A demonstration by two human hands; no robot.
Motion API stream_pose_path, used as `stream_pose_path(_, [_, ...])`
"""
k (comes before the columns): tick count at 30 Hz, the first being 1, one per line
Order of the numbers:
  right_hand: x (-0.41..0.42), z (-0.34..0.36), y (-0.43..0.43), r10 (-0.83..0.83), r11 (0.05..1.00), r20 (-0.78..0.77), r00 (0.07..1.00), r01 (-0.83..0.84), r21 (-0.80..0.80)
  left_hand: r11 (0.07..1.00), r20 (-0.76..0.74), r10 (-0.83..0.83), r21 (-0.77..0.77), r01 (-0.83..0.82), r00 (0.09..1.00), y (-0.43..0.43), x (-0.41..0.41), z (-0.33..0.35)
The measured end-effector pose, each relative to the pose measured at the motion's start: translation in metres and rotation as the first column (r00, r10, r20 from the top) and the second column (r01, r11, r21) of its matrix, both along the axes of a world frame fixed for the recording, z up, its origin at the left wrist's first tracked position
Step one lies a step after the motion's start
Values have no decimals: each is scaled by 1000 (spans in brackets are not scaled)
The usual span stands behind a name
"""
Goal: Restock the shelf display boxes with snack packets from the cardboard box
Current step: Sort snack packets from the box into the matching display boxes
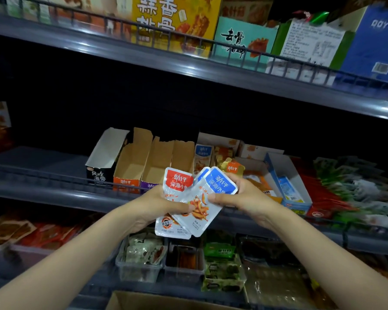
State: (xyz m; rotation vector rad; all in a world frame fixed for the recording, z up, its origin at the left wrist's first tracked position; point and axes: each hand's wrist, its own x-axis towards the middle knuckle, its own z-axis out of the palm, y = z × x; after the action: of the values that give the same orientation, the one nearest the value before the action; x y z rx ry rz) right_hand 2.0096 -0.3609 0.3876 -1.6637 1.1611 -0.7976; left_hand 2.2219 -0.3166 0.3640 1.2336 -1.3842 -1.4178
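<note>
Both my hands hold a small fan of snack packets in front of the middle shelf. My left hand (159, 202) grips a red-topped packet (177, 182) from the left. My right hand (240, 195) pinches the blue-topped packets (217, 186) from the right, thumb on the front one. Behind them stand several open display boxes: a black one (103, 157), an orange one (130, 166) and a purple one (157, 164), all showing bare cardboard inside. The cardboard box (143, 300) sits at the bottom edge, only its rim in view.
A blue display box (289, 182) with a few packets stands to the right on the middle shelf rail (54, 193). Clear bins (141, 260) of snacks fill the lower shelf. Large boxes line the top shelf (188, 68) behind a wire guard.
</note>
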Motion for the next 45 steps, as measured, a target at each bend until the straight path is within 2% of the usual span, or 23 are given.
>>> stream_pose_path(8, [5, 28, -37, 119, 991, -72, 990, -123, -48, 998, 40, -53, -35, 55, 998, -33, 11, 11])
stream_pose_path(11, [6, 35, -60, 71, 987, -98, 993, -84, -137, 999, -3, 5, -52, -5, 1000, -53, 10, 14])
stream_pose_path(15, [-1, 52, -102, -51, 976, -109, 993, 26, -217, 980, -18, 187, -67, -188, 982, -87, 19, 12])
stream_pose_path(19, [-3, 74, -142, -234, 924, -197, 952, 154, -349, 976, -88, 215, -16, -217, 973, -118, 33, 7])
stream_pose_path(22, [3, 80, -169, -174, 911, -296, 939, 40, -411, 977, -155, 215, 31, -213, 964, -133, 36, 2])
stream_pose_path(25, [13, 72, -198, -189, 887, -478, 858, -59, -458, 981, -167, 194, 32, -192, 967, -143, 35, -1])
stream_pose_path(29, [25, 56, -229, -183, 889, -583, 791, -121, -443, 985, -162, 172, 31, -169, 972, -154, 34, -4])
stream_pose_path(35, [37, 27, -252, -139, 870, -641, 755, -216, -443, 990, -112, 141, 26, -139, 984, -161, 35, -9])
stream_pose_path(40, [38, -1, -260, -253, 822, -701, 667, -234, -520, 990, -97, 143, 16, -142, 985, -161, 33, -12])
stream_pose_path(45, [41, -11, -264, -466, 694, -764, 446, -351, -628, 988, -118, 156, 24, -154, 981, -165, 33, -12])
